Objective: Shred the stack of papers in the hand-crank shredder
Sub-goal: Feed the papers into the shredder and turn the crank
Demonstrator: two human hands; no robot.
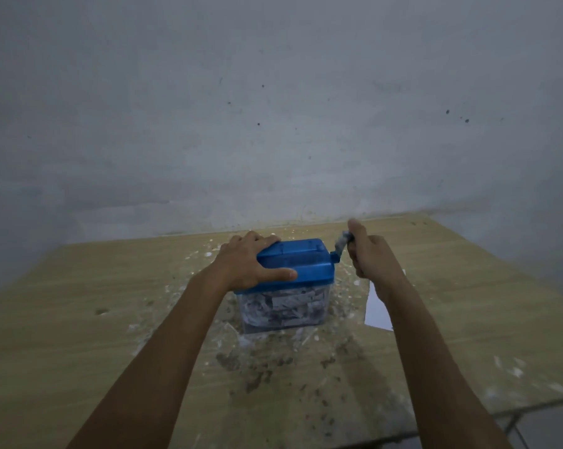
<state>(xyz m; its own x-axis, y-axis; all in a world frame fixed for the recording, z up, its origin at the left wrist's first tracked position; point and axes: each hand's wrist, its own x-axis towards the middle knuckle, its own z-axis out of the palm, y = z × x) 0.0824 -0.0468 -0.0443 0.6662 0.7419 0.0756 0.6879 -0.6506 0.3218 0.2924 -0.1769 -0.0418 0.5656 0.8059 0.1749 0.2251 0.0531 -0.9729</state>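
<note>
A small hand-crank shredder with a blue top stands on the wooden table. Its clear bin is packed with white paper strips. My left hand grips the blue top at its left end, thumb along the front face and fingers curled over the back. My right hand is wrapped round the crank handle on the shredder's right side, thumb pointing up. White paper sheets lie flat on the table to the right of the bin, partly hidden by my right forearm.
Paper scraps and dark smudges are scattered over the table around and in front of the shredder. A plain grey wall rises right behind the table's far edge. The table's right front corner ends near a metal leg.
</note>
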